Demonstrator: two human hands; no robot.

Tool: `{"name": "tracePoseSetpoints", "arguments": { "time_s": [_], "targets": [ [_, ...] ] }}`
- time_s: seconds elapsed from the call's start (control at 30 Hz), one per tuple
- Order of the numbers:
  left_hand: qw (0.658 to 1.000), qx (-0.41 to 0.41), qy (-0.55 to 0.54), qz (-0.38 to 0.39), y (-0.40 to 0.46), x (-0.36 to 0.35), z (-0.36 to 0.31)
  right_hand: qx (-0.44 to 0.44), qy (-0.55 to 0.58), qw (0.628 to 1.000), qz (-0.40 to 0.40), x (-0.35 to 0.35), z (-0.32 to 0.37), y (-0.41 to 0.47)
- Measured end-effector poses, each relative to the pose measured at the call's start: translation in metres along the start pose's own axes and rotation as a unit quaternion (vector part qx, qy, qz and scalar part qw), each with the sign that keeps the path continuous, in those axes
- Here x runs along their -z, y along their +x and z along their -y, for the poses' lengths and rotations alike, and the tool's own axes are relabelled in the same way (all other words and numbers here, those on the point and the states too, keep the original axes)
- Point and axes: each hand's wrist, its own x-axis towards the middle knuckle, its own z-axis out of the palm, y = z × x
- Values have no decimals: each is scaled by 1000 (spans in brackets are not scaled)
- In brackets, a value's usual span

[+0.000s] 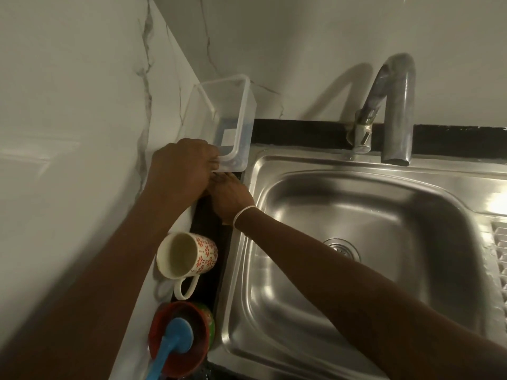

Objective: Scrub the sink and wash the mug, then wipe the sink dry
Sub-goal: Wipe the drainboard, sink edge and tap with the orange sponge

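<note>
A steel sink (365, 187) fills the right side, with a drain (341, 249) at its bottom and a faucet (395, 105) above its back rim. A cream mug (188, 256) with red flower print stands on the dark ledge left of the sink. My left hand (181, 168) grips the near rim of a clear plastic container (225, 119) tilted against the wall corner. My right hand (230, 196) reaches under that container's near end; its fingers are hidden there. A blue scrub brush (172, 344) rests in a red bowl (178, 341) at the front left.
A white marble-look wall runs along the left and back. A black strip lines the counter behind the sink. The sink's ribbed drainboard (498, 259) lies at the right edge.
</note>
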Motion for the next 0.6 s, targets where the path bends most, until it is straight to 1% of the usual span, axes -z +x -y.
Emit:
{"name": "tracePoseSetpoints", "arguments": {
  "time_s": [0.07,0.1,0.13,0.17,0.2,0.27,0.33,0.4,0.47,0.6],
  "targets": [
    [1000,7,-25,-12,-3,0,5,-114,99,988,-41,13,-1,12],
    [999,1,-38,-26,-3,-2,9,-187,168,967,-49,17,-6,20],
    [998,-9,-49,-46,-4,-4,11,-255,248,933,-51,23,-10,29],
    [996,-21,-57,-67,-3,-6,14,-296,308,902,-59,28,-16,36],
    [994,-28,-63,-83,-3,-6,16,-301,319,896,-68,34,-20,41],
    [992,-30,-69,-97,-3,-7,18,-242,264,930,-83,47,-24,48],
    [993,-28,-66,-96,-4,-8,19,-186,172,964,-76,59,-32,50],
    [994,-25,-60,-91,-4,-10,19,-142,35,986,-82,69,-48,53],
    [995,-22,-56,-85,-3,-14,19,-131,-68,985,-94,71,-71,51],
    [998,-17,-36,-50,3,-32,10,-168,-113,970,-137,82,-106,19]
  ]
}}
